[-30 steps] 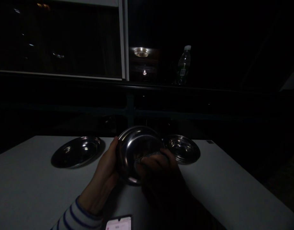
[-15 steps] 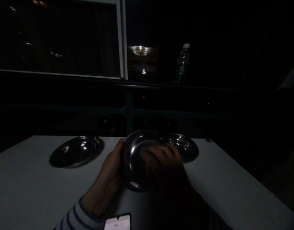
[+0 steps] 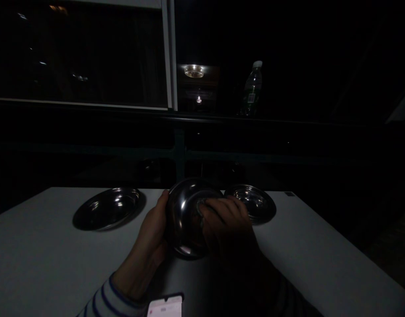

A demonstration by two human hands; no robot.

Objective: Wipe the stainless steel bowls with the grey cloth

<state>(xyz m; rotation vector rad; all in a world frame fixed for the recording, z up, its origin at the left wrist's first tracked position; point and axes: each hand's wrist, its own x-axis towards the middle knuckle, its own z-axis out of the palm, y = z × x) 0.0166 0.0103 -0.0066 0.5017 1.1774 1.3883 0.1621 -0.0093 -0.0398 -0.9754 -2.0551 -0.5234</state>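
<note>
We are holding a shiny metal bowl (image 3: 183,226) at the centre of the frame, above the white surface (image 3: 46,259). Our left hand (image 3: 152,233) is clamping the bowl's left side, its thumb lying along the rim and its palm supporting the edge. Our right hand (image 3: 227,224) is bunching its fingers around a small grey pad (image 3: 201,206), pressing it against the face of the bowl; the fingers are covering most of the pad, and shadow is darkening that wrist. A striped sleeve (image 3: 111,299) is showing at the lower left of centre.

A wide metal dish (image 3: 106,210) is resting on the surface at centre left, well apart from our hands. Other metalware (image 3: 257,203) is sitting right of centre, partly hidden behind our right hand. A phone (image 3: 165,307) is glowing at the bottom edge, and a clear bottle (image 3: 253,90) is standing in the upper right.
</note>
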